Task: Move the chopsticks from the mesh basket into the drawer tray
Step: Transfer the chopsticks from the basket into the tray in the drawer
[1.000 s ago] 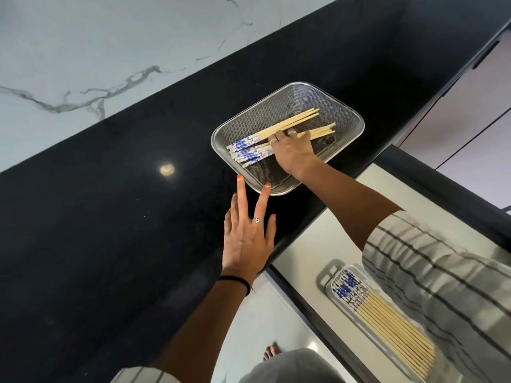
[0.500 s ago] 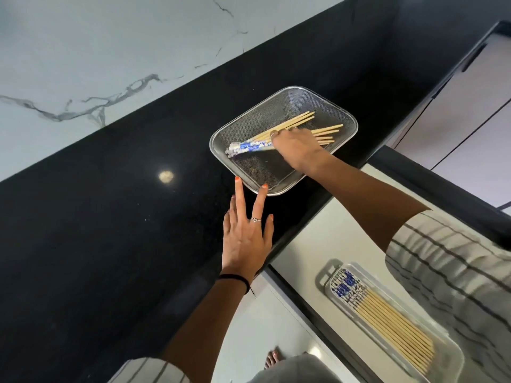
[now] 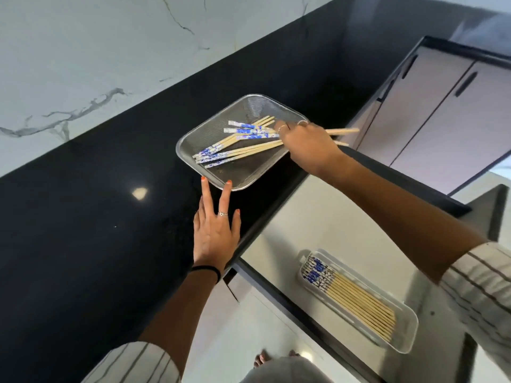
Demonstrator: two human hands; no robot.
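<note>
1. Right hand (image 3: 308, 145) is closed around a few wooden chopsticks with blue-and-white patterned ends (image 3: 249, 131) at the right edge of the square silver mesh basket (image 3: 243, 174); their plain tips stick out past the hand to the right, beyond the basket rim.
2. Left hand (image 3: 214, 233) lies flat and open on the glossy black countertop (image 3: 83, 217), holding nothing, with two orange-nailed fingertips (image 3: 228, 183) touching the basket's near rim.
3. More chopsticks of the same kind (image 3: 221, 154) lie loose on the basket's mesh floor, patterned ends toward the left, plain ends angled toward the right hand.
4. The basket sits on the countertop close to its front edge.
5. Below the counter edge, a pulled-out drawer with a pale grey floor (image 3: 318, 217) holds a clear plastic oblong tray (image 3: 406, 344).
6. That tray holds a neat row of matching chopsticks (image 3: 356, 297), patterned ends toward the counter.
7. A white marble wall with grey veins (image 3: 110, 51) rises behind the countertop.
8. Pale cabinet doors with dark slot handles (image 3: 442, 111) stand to the right.
9. Striped sleeves (image 3: 484, 286) cover both upper arms, and a black band (image 3: 207, 269) circles the left wrist.
</note>
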